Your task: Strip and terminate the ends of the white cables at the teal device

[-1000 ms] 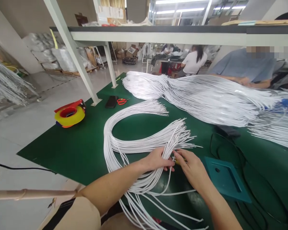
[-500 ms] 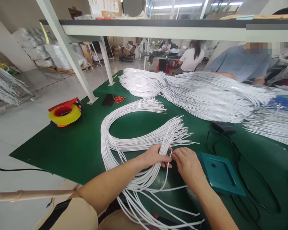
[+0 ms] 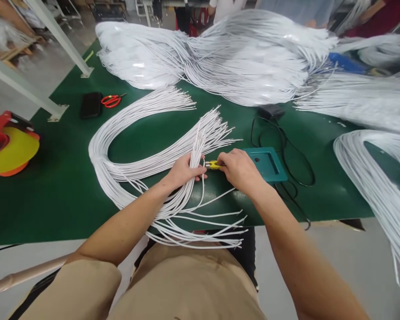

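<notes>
Wires point(image 3: 236, 244) trailed nearest me, tips at two o'clock. At twelve, my left hand point(image 3: 184, 171) was closed around a white bundle point(image 3: 195, 153); at one, my right hand point(image 3: 238, 166) gripped yellow pliers point(image 3: 214, 165) beside a single strand point(image 3: 204, 182). Whether they had bitten I couldn't tell. Best, I judged, to keep that strand apart and bring the nose in square. The pliers pointed to nine; the bundle's long axis ran seven to one, tips toward one. Beyond, at twelve, lay a cable heap point(image 3: 243, 66).
</notes>
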Demonstrator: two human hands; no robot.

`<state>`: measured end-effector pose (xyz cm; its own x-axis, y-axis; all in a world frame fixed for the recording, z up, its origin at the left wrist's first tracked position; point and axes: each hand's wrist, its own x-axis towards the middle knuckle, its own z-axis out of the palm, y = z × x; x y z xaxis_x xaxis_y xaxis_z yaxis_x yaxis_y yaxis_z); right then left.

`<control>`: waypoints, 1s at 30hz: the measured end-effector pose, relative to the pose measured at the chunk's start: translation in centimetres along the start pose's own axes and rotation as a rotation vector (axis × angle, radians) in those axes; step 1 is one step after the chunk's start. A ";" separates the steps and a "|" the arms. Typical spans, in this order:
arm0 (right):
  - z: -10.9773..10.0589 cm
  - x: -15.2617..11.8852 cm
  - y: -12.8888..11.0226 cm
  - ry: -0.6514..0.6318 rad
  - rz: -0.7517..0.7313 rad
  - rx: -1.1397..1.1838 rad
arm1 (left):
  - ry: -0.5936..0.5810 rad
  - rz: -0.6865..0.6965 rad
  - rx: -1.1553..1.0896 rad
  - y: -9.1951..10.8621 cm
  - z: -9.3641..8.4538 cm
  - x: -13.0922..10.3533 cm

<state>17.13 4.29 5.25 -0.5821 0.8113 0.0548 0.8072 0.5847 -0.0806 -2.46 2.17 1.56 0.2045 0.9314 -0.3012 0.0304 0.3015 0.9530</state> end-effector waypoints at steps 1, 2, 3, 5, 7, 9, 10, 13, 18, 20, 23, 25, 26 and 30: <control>0.1 0.0 0.0 0.013 0.009 -0.002 | 0.002 0.001 0.027 0.1 0.0 0.0; 0.2 0.0 0.0 0.025 0.021 -0.003 | 0.007 0.002 0.051 0.1 0.0 -0.1; 0.3 0.0 0.0 0.035 0.034 -0.002 | 0.012 0.002 0.072 0.1 0.0 -0.1; 0.4 0.2 0.0 0.046 0.056 0.000 | 0.025 -0.004 0.104 0.1 0.1 0.0; 0.4 0.3 -0.1 0.052 0.068 0.006 | 0.027 -0.015 0.125 0.0 0.2 0.0; 0.2 0.3 -0.2 0.047 0.069 0.013 | 0.016 -0.027 0.126 0.0 0.3 0.1; 0.1 0.2 -0.2 0.038 0.065 0.020 | 0.010 -0.033 0.122 0.0 0.4 0.0; -0.2 -0.5 -0.3 0.072 0.079 0.009 | 0.002 -0.051 0.124 0.2 0.5 0.0; 0.7 -2.0 0.6 0.280 0.344 -0.130 | 0.004 -0.067 0.177 0.4 0.1 -0.2; 1.3 -2.2 0.9 0.291 0.382 -0.116 | 0.009 -0.064 0.184 0.4 -0.3 -0.3; 1.6 -2.2 0.8 0.305 0.381 -0.068 | 0.018 -0.017 0.151 0.3 -0.9 -0.5; 1.2 -2.5 0.5 0.337 0.391 -0.001 | 0.009 0.022 0.102 0.2 -1.2 -0.6; 0.8 -2.7 0.4 0.358 0.396 0.049 | 0.004 0.031 0.080 0.2 -1.3 -0.7; -1.1 -4.4 0.0 0.462 0.389 0.266 | -0.006 0.013 0.054 0.2 -1.2 -0.9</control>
<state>19.86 0.72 6.14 -0.1032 0.9155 0.3888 0.8643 0.2760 -0.4205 -3.85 1.63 2.00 0.2116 0.9337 -0.2890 0.0803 0.2781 0.9572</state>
